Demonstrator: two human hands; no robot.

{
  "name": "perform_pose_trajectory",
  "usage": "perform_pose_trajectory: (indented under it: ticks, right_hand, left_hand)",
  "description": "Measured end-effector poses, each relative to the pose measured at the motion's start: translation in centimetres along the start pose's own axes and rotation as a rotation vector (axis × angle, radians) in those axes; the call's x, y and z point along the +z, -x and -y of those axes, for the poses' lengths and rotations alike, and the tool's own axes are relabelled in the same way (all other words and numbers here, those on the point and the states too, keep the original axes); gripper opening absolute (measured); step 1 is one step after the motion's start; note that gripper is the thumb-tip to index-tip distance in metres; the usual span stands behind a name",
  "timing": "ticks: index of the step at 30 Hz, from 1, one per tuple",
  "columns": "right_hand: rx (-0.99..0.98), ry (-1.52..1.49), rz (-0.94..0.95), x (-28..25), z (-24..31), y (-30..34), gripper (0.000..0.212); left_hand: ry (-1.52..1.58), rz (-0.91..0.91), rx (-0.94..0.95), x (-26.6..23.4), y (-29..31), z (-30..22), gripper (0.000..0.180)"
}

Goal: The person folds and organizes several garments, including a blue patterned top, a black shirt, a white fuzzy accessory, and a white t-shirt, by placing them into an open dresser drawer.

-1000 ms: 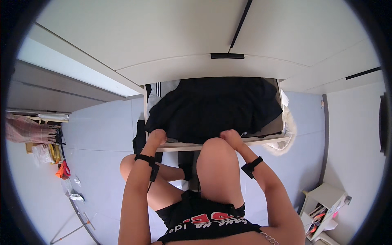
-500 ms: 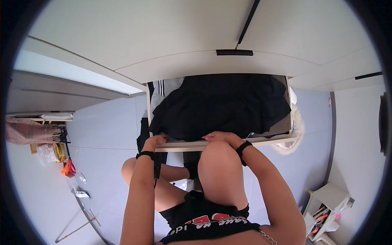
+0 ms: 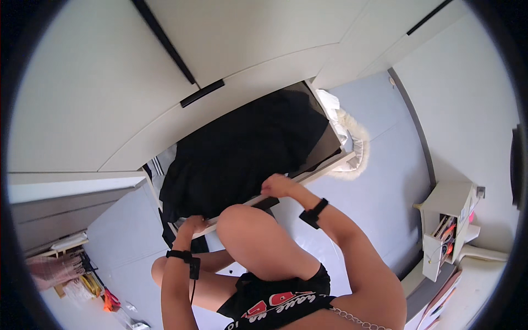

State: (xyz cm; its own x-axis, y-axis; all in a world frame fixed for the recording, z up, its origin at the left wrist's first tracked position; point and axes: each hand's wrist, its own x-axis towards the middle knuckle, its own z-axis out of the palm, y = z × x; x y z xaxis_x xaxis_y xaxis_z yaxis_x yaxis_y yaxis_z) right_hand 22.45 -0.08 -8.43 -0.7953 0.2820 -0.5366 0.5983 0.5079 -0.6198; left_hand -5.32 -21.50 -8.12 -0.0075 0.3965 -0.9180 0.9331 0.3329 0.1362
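An open white drawer point(image 3: 330, 163) holds a large black garment point(image 3: 236, 148) spread over its contents. My left hand point(image 3: 195, 224) is at the drawer's near left corner, its fingers curled at the garment's lower edge. Just what they grip is hidden. Farther right along the front panel, my right hand point(image 3: 276, 186) has its fingers pinched together at the near edge of the black cloth. A grey garment with white stripes point(image 3: 159, 164) shows at the drawer's left end. Both wrists wear black bands.
White cabinet doors point(image 3: 264, 33) rise behind the drawer. A white piece with a fluffy cream trim point(image 3: 357, 140) lies on the floor to the right. A small white shelf unit point(image 3: 448, 212) stands at the right wall. Before the drawer are my bent knees point(image 3: 247, 228).
The view has turned, so the drawer now slants up to the right. My right hand has lifted a little at the drawer's front edge; my left stays at the near left corner.
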Motion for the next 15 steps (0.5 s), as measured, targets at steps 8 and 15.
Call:
perform_pose_trajectory:
  ticks: [8,15]
  right_hand:
    - [0.479,0.363,-0.396,-3.3,-7.1,5.3,0.038]
    - [0.514,0.323,-0.298,-4.2,-9.7,5.1,0.046]
  left_hand:
    - [0.353,-0.285,0.368,-2.2,0.9,-4.3,0.027]
    - [0.644,-0.326,0.269,-1.1,1.1,-6.5,0.041]
